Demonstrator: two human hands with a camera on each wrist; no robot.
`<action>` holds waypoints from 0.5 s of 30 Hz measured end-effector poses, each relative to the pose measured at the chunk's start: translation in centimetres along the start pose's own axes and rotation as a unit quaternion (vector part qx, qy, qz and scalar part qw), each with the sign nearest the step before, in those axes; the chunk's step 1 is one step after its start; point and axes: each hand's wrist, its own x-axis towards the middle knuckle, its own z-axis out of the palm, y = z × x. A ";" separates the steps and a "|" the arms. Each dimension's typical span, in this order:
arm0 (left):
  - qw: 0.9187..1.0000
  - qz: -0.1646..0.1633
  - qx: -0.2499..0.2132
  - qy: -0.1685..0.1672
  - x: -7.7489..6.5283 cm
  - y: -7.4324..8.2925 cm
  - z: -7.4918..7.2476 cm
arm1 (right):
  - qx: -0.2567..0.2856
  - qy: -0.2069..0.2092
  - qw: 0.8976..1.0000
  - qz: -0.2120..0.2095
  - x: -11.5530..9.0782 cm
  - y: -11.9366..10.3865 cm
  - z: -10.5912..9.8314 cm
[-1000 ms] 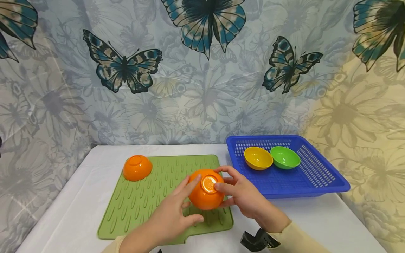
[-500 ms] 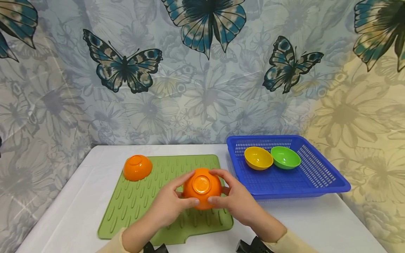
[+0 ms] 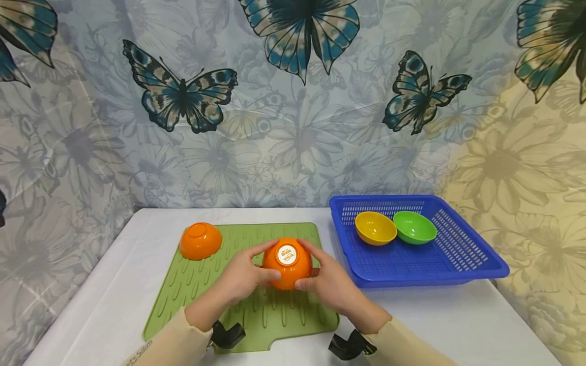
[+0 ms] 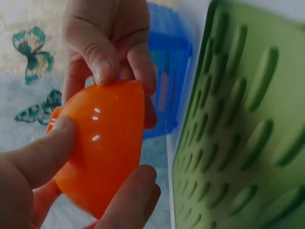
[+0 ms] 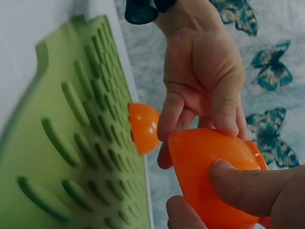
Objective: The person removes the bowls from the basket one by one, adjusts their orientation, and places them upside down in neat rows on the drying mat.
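Observation:
Both hands hold an orange bowl [image 3: 287, 272] upside down above the green drying mat [image 3: 284, 320], its foot ring facing up. My left hand [image 3: 242, 277] grips the left side, thumb on the outer wall and fingers curled round the rim. On the opposite side my right hand [image 3: 331, 279] pinches it the same way. In the left wrist view the bowl [image 4: 105, 143] is tilted sideways between the two hands, clear of the mat. Printing shows inside the foot ring in the head view. A second orange bowl [image 3: 200, 241] lies upside down at the mat's far left corner.
A blue basket [image 3: 430, 277] stands at the right of the white table [image 3: 412, 320], with a yellow bowl [image 3: 375, 229] and a green bowl [image 3: 414, 227] upright inside. A butterfly-patterned cloth [image 3: 302, 152] hangs behind the table.
The left hand, earlier loosely spread beside the bowl, now grips it along with the right. The held bowl has moved slightly left and away from the body.

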 end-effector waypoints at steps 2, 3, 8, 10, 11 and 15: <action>1.000 -0.004 0.004 0.003 1.5 -0.1 -0.2 | -0.001 0.014 1.000 0.006 1.2 0.3 0.0; 1.000 -0.004 0.004 0.005 2.2 -0.1 -0.3 | -0.002 0.023 1.000 0.009 1.9 0.4 0.0; 1.000 -0.002 -0.006 0.000 5.6 -0.4 -0.9 | -0.010 0.071 0.997 0.027 4.9 1.1 0.0; 1.000 0.000 -0.008 -0.010 6.9 -0.5 -1.1 | -0.020 0.088 0.996 0.027 5.8 1.4 -0.1; 1.000 0.001 -0.008 -0.014 7.5 -0.7 -1.2 | -0.026 0.096 0.995 0.026 6.3 1.6 -0.2; 1.000 -0.004 -0.007 -0.022 9.5 -1.3 -1.3 | -0.039 0.122 0.991 0.031 7.8 2.4 -0.3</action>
